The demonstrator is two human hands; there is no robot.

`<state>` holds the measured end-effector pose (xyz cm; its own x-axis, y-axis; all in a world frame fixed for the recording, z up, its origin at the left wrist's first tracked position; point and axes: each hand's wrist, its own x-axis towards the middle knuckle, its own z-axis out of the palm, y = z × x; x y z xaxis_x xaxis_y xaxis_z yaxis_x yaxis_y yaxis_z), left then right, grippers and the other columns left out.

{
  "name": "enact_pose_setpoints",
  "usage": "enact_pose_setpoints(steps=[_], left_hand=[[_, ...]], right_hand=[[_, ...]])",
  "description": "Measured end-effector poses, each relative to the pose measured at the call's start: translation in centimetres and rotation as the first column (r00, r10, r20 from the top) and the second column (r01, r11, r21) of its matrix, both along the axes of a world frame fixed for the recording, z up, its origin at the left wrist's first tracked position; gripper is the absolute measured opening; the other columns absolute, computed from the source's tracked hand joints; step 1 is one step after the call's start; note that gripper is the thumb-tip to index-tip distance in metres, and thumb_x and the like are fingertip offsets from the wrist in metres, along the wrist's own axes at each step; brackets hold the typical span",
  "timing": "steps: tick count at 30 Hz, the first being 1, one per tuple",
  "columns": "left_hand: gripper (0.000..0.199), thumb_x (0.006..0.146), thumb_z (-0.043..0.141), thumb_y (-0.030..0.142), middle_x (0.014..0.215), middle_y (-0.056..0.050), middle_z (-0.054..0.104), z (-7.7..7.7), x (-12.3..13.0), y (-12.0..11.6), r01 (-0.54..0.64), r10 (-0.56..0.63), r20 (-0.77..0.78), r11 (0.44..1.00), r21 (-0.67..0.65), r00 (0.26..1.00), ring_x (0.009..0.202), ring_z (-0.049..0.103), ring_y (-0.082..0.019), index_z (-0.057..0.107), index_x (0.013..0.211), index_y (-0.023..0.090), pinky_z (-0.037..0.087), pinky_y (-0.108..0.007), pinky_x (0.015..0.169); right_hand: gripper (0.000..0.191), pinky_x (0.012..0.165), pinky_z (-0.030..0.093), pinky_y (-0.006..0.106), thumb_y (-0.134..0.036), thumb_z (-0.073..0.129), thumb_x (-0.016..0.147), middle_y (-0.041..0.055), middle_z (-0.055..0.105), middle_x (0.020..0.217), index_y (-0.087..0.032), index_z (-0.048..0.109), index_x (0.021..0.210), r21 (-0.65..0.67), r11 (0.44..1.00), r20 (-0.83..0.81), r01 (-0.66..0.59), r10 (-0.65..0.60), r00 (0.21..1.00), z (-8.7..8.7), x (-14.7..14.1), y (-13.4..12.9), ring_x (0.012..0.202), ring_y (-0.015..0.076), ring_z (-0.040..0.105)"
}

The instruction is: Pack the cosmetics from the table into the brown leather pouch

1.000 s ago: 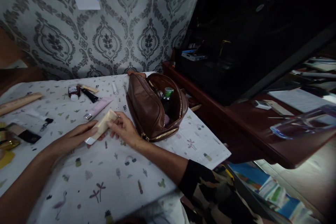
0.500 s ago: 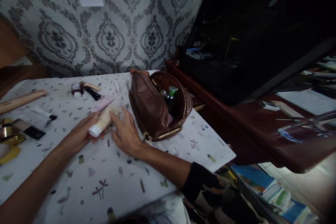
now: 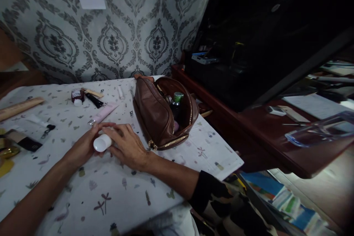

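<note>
1. The wall is covered in grey-patterned wallpaper.
2. The table is draped with printed white cloth.
3. A dark red desk is placed beside it.
4. Pale floor is seen lower right, in dim light.

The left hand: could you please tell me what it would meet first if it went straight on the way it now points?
The left hand would probably meet the right hand first, close by at the white-capped tube; the brown bag lies beyond, though depth is unclear.
</note>
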<state>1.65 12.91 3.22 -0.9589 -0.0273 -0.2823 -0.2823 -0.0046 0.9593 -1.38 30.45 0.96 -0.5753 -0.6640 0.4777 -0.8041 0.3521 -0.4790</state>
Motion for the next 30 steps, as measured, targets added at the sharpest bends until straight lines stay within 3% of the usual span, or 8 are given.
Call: enact_pose_setpoints(steps=[4, 6, 8, 11, 15, 20, 25, 30], left_hand=[[0.064, 0.082, 0.048, 0.076, 0.076, -0.004, 0.066, -0.3, -0.1, -0.4, -0.01, -0.004, -0.118, 0.993, -0.121, 0.993, 0.061, 0.056, -0.019, 0.068, 0.111, 0.022, 0.048, -0.028, 0.054], [0.049, 0.083, 0.056, 0.068, 0.07, -0.002, 0.064, -0.4, -0.1, -0.5, -0.007, -0.042, -0.201, 0.971, -0.238, 0.979, 0.063, 0.056, -0.019, 0.07, 0.095, 0.022, 0.05, -0.029, 0.061], [0.047, 0.082, 0.057, 0.067, 0.061, -0.001, 0.06, -0.3, -0.2, -0.4, 0.043, -0.117, -0.216, 0.946, -0.322, 0.969, 0.057, 0.052, -0.018, 0.067, 0.077, 0.022, 0.048, -0.029, 0.058], [0.058, 0.084, 0.047, 0.073, 0.056, -0.003, 0.06, -0.3, -0.4, 0.0, 0.122, -0.175, -0.165, 0.95, -0.288, 0.971, 0.05, 0.049, -0.018, 0.064, 0.066, 0.021, 0.043, -0.03, 0.05], [0.061, 0.085, 0.047, 0.075, 0.056, -0.004, 0.061, -0.5, -0.6, 0.4, 0.131, -0.16, -0.133, 0.971, -0.2, 0.978, 0.05, 0.05, -0.017, 0.064, 0.066, 0.02, 0.04, -0.028, 0.047], [0.057, 0.085, 0.054, 0.071, 0.059, -0.003, 0.062, -0.2, -1.0, 0.8, 0.128, -0.171, -0.187, 0.967, -0.221, 0.967, 0.053, 0.052, -0.015, 0.063, 0.065, 0.019, 0.041, -0.024, 0.049], [0.062, 0.079, 0.054, 0.076, 0.054, -0.004, 0.062, 0.6, -2.0, 1.5, 0.096, -0.154, -0.209, 0.959, -0.265, 0.966, 0.048, 0.051, -0.014, 0.063, 0.058, 0.018, 0.04, -0.025, 0.046], [0.062, 0.078, 0.056, 0.076, 0.055, -0.005, 0.063, 1.5, -2.9, 2.3, 0.086, -0.147, -0.232, 0.963, -0.254, 0.961, 0.049, 0.053, -0.015, 0.063, 0.06, 0.017, 0.04, -0.025, 0.046]], right_hand=[[0.046, 0.099, 0.049, 0.041, -0.034, 0.067, 0.091, 0.0109, 0.054, 0.131, -0.024, 0.053, 0.134, -0.112, 0.993, 0.061, -0.024, 0.031, 0.998, 0.4, -0.1, 0.3, 0.123, 0.0247, 0.048], [0.039, 0.101, 0.048, 0.038, -0.032, 0.066, 0.091, 0.0107, 0.057, 0.126, -0.021, 0.054, 0.128, -0.212, 0.976, 0.07, -0.052, 0.069, 0.995, 0.7, -0.1, 0.3, 0.12, 0.0224, 0.051], [0.031, 0.099, 0.048, 0.036, -0.032, 0.063, 0.093, 0.0098, 0.061, 0.115, -0.018, 0.055, 0.119, -0.331, 0.943, 0.092, -0.04, 0.074, 0.993, 1.1, -0.1, 0.4, 0.113, 0.021, 0.055], [0.024, 0.087, 0.051, 0.033, -0.038, 0.062, 0.092, 0.0075, 0.061, 0.1, -0.017, 0.056, 0.103, -0.459, 0.885, 0.201, 0.07, 0.027, 0.979, 1.5, -0.1, 0.4, 0.099, 0.0196, 0.058], [0.026, 0.074, 0.051, 0.028, -0.043, 0.064, 0.088, 0.0054, 0.059, 0.095, -0.019, 0.055, 0.094, -0.495, 0.849, 0.378, 0.185, 0.018, 0.926, 1.7, -0.3, 0.5, 0.088, 0.017, 0.058], [0.042, 0.078, 0.054, 0.028, -0.043, 0.064, 0.087, 0.0064, 0.063, 0.107, -0.019, 0.053, 0.119, -0.559, 0.794, 0.448, 0.239, 0.046, 0.893, 2.0, -0.6, 0.7, 0.093, 0.0172, 0.06], [0.069, 0.087, 0.054, 0.03, -0.042, 0.063, 0.089, 0.0129, 0.056, 0.133, -0.019, 0.034, 0.147, -0.559, 0.789, 0.425, 0.254, 0.01, 0.905, 2.4, -1.1, 1.2, 0.11, 0.0204, 0.059], [0.056, 0.093, 0.053, 0.033, -0.042, 0.059, 0.093, 0.0127, 0.053, 0.139, -0.021, 0.044, 0.142, -0.584, 0.781, 0.322, 0.223, -0.03, 0.946, 3.4, -1.6, 2.0, 0.118, 0.0226, 0.057]])
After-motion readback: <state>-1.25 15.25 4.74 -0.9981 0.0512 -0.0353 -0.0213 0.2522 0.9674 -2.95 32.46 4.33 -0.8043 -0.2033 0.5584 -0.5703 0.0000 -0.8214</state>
